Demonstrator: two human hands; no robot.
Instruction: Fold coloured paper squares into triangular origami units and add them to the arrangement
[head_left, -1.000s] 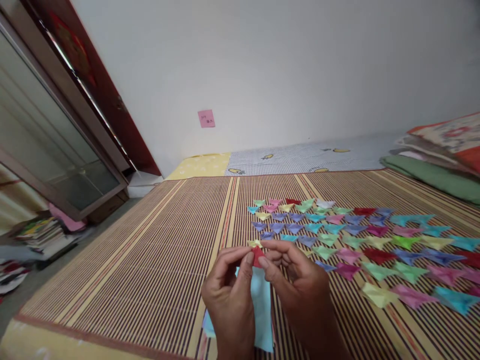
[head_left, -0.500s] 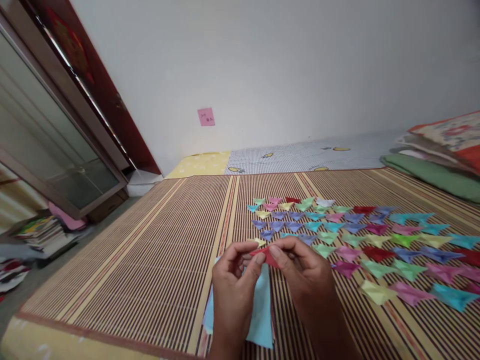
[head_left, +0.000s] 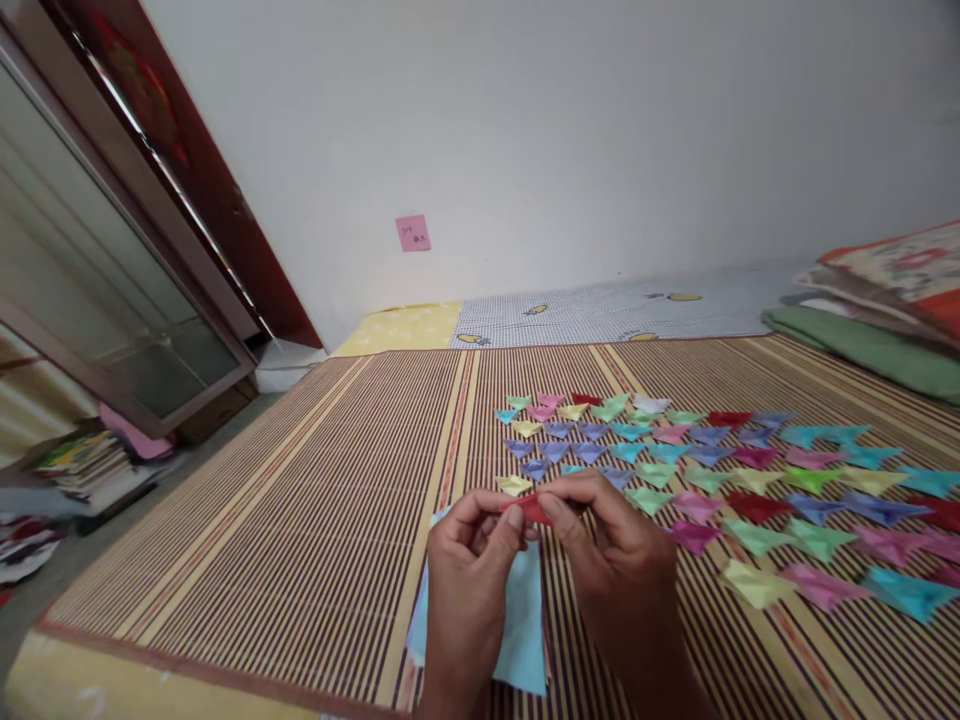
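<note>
Between my two hands is a small folded red paper [head_left: 533, 508], pinched at its left side by the thumb and fingers of my left hand [head_left: 474, 560]. My right hand [head_left: 611, 550] grips the same paper at its right side. Below them, a stack of light blue paper sheets [head_left: 525, 640] lies on the striped mat, partly hidden by my left hand and wrist. Just beyond my fingers sits a yellow folded paper [head_left: 514, 485]. Rows of small folded papers in many colours, such as a magenta one [head_left: 694, 536], spread to the right of my right hand.
The striped bamboo mat [head_left: 300, 520] covers the bed. Folded bedding [head_left: 870, 350] and a patterned pillow [head_left: 907, 270] lie at the far right. A pink note [head_left: 412, 233] is stuck on the white wall. Books [head_left: 82, 465] are piled low at the left.
The red paper has tilted in my fingers and shows a narrower side. Both hands have shifted very slightly, and the yellow folded paper behind them shows more.
</note>
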